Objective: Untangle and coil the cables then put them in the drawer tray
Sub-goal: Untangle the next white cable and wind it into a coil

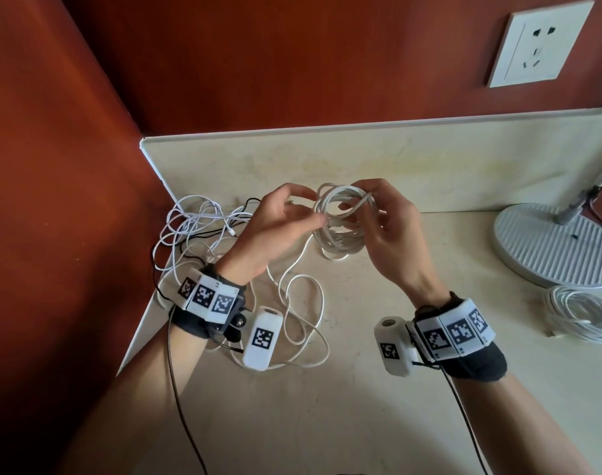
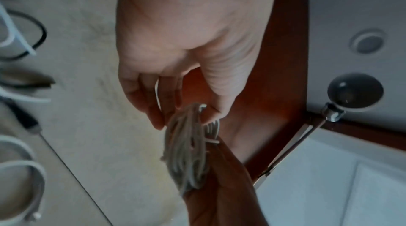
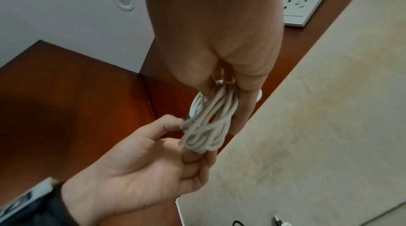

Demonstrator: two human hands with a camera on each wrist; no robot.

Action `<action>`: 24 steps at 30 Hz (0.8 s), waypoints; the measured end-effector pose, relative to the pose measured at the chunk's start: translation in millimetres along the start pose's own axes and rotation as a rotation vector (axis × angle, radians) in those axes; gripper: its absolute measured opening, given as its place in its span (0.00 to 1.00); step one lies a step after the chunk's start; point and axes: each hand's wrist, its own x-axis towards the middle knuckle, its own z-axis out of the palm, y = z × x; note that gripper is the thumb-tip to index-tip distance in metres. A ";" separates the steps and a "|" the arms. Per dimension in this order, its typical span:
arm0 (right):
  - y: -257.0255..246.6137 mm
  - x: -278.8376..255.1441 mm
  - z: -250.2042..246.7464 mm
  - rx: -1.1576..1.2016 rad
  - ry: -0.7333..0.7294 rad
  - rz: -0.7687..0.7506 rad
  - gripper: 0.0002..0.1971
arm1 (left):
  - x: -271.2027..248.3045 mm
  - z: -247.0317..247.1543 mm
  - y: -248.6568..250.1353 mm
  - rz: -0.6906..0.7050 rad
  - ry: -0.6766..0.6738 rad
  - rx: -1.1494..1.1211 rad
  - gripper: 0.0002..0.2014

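coiled cable: white, smooth rubbery sheath, slight sheen
loose cables: thin white and black plastic-coated
countertop: cream stone-look, smooth, faint stains
wall panel: red-brown wood-look, satin
socket plate: white glossy plastic
lamp base: ribbed matt grey-white
wristbands: dark cloth
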 end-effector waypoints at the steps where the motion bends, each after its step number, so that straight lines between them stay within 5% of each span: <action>1: -1.2 -0.9 1.0 -0.032 -0.005 -0.011 0.09 | 0.8 -0.1 1.0 -0.016 -0.002 -0.005 0.16; 9: -4.9 -1.8 3.9 -0.124 -0.038 -0.024 0.10 | 2.7 7.8 2.5 -0.072 0.043 0.023 0.19; 12: -2.3 -1.6 4.2 -0.113 -0.020 0.006 0.10 | -7.3 11.1 2.1 0.230 0.195 0.393 0.26; 14: -1.3 -1.1 3.4 -0.101 0.002 0.017 0.10 | -14.7 11.5 4.2 0.575 0.245 0.628 0.18; 16: -0.4 -0.3 2.9 -0.084 0.021 0.018 0.10 | -18.3 9.8 6.7 0.751 0.168 0.810 0.08; 24: 1.4 1.1 4.1 -0.072 0.034 0.034 0.10 | -21.7 17.1 3.3 0.721 0.035 0.784 0.11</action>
